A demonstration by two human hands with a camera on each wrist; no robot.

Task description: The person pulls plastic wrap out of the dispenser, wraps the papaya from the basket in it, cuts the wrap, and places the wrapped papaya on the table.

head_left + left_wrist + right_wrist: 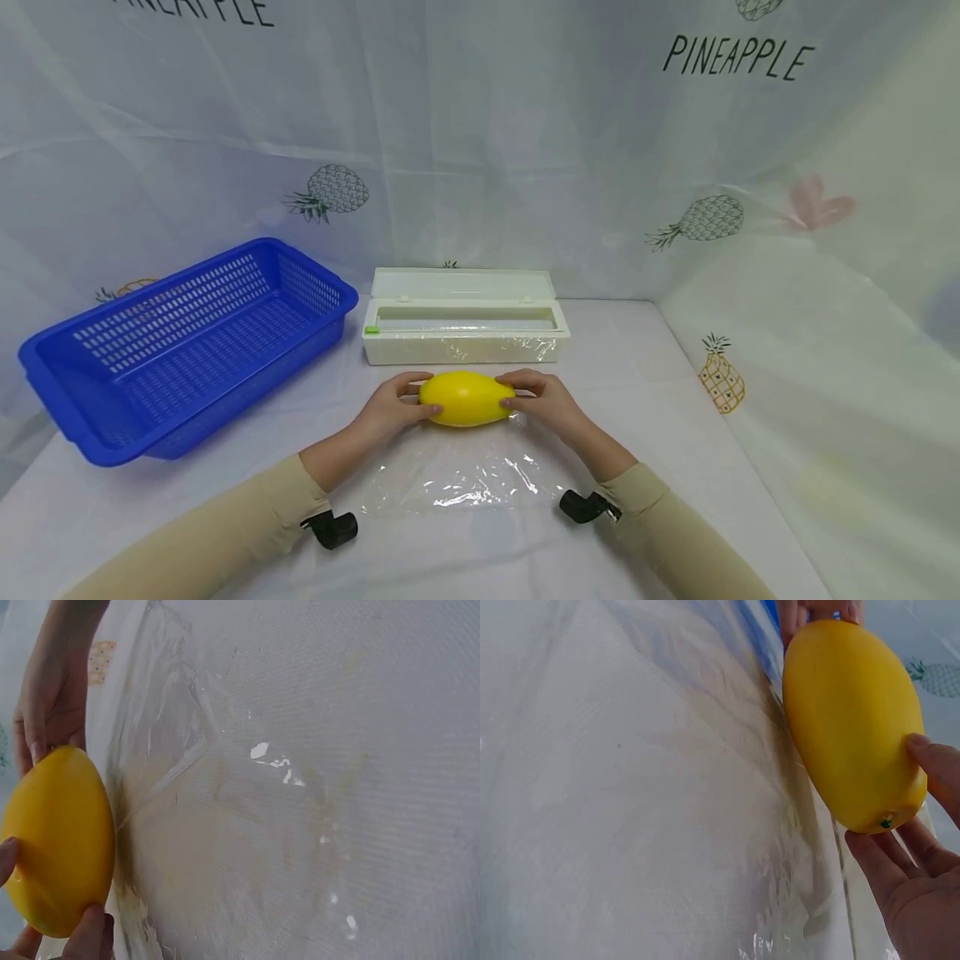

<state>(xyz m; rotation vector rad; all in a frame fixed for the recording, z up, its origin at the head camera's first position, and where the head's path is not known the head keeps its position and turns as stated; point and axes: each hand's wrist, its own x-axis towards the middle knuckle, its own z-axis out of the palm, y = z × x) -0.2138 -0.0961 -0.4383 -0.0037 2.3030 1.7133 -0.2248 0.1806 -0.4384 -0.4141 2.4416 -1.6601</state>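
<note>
Both hands hold a smooth yellow mango-like fruit (465, 399) crosswise above the table. My left hand (393, 406) grips its rounder left end, thumb on the near side. At the narrower right end, my right hand (544, 403) pinches it between thumb and fingers. A small green stem spot shows on the fruit (855, 727) in the right wrist view. Below and nearer the body lies a sheet of clear cling film (480, 479), wrinkled and shiny. Just behind the fruit stands a white cling film dispenser (465, 348), its lid raised and a green slider at its left.
A blue plastic basket (225, 396) with slotted walls stands at the left, close to the dispenser. White cloth (510, 108) printed with pineapples hangs behind and to the right. Both wrists carry small black cameras above the white table cover (645, 367).
</note>
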